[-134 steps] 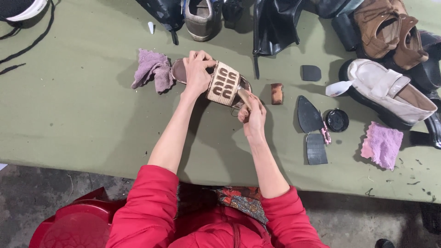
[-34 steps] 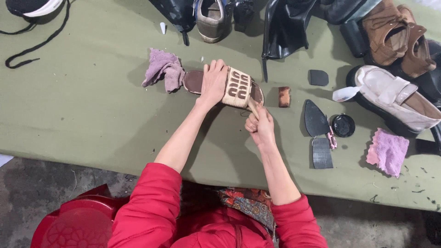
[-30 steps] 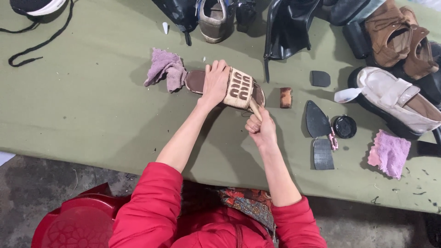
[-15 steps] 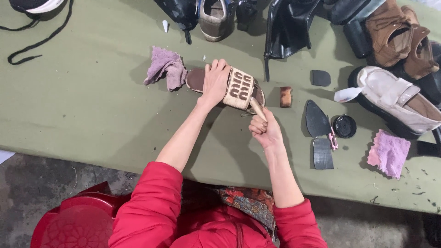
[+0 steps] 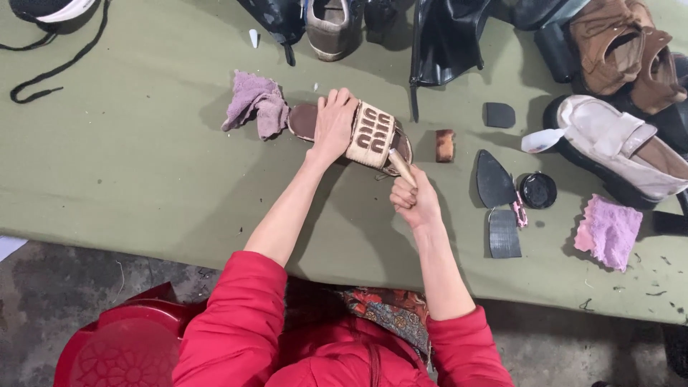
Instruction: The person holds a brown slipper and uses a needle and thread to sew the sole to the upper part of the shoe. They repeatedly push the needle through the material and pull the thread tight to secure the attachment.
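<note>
A flat sandal with a beige, brown-patterned strap and brown insole lies on the green table. My left hand presses down on it, covering the insole just left of the strap. My right hand is closed around a pale wooden handle whose far end touches the sandal's right edge; the tool's working end is hidden. A crumpled mauve cloth lies against the sandal's left end.
Right of the sandal lie a small brown block, black sole pieces, a round black tin, a pink cloth and a cream loafer. Several shoes and a black boot line the far edge. A red stool stands below left.
My right hand has drawn slightly back toward me and lower along the sandal's right edge. My left hand stays pressed on the sandal, which sits a little further left than several seconds ago.
</note>
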